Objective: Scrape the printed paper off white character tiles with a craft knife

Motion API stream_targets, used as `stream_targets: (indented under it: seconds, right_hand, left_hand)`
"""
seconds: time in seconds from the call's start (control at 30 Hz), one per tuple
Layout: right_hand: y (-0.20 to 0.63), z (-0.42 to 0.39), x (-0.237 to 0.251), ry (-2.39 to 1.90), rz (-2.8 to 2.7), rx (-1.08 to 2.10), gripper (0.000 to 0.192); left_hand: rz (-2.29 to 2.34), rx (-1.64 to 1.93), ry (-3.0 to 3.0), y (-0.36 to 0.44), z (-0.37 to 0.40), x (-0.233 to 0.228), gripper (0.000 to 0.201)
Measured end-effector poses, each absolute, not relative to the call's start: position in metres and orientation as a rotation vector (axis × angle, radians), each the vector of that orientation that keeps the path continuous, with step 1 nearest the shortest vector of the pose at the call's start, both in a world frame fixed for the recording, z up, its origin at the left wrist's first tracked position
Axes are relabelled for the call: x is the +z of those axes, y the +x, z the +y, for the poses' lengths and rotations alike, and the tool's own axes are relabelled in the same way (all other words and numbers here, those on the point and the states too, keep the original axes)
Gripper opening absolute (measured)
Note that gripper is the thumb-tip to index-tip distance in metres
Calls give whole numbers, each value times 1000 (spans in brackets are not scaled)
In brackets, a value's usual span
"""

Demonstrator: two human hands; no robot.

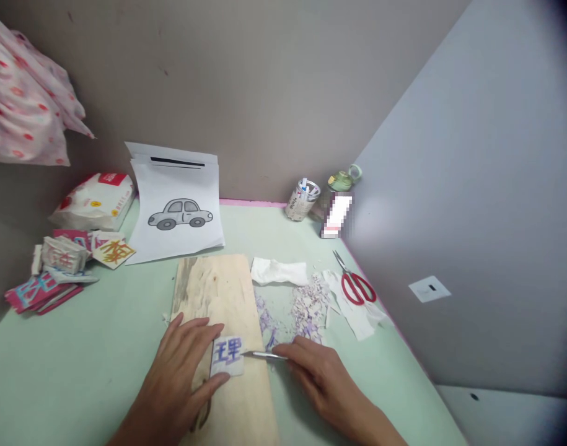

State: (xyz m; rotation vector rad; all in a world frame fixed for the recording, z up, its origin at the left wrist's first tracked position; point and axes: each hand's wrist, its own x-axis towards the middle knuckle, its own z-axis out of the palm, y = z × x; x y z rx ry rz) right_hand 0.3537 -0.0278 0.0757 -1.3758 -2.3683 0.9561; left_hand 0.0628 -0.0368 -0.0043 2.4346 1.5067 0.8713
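On a wooden board (222,279) lies a small whitish square block (232,369) with a blue-purple character on its face. My left hand (183,365) steadies it, thumb at its lower edge and index finger at its upper left corner. A slim metal craft knife (269,355) is pinched in my right hand (323,375), its tip pointing left at the block's right side. I cannot tell whether the tip touches the block. White and purple shavings (310,306) lie on the table just right of the board.
Red-handled scissors (357,287) and crumpled tissue (279,272) lie to the right. Farther back stand a can of pens (302,201) and a green-lidded bottle (341,181). At left are a car drawing (181,215), a tissue pack (100,201) and several painted character pieces (64,255).
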Motion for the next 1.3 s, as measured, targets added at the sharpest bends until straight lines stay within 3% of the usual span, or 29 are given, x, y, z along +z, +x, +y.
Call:
stream_targets:
  seconds: [0.4,1.3]
  right_hand:
    - [349,-32,67,-1329,-2308,939,25]
    - [335,-40,56,-1300,-2591,516,31]
  left_hand:
    - [1492,851,2449,61,-37,-5,56]
    - [1480,871,2442,60,-36,-9,57]
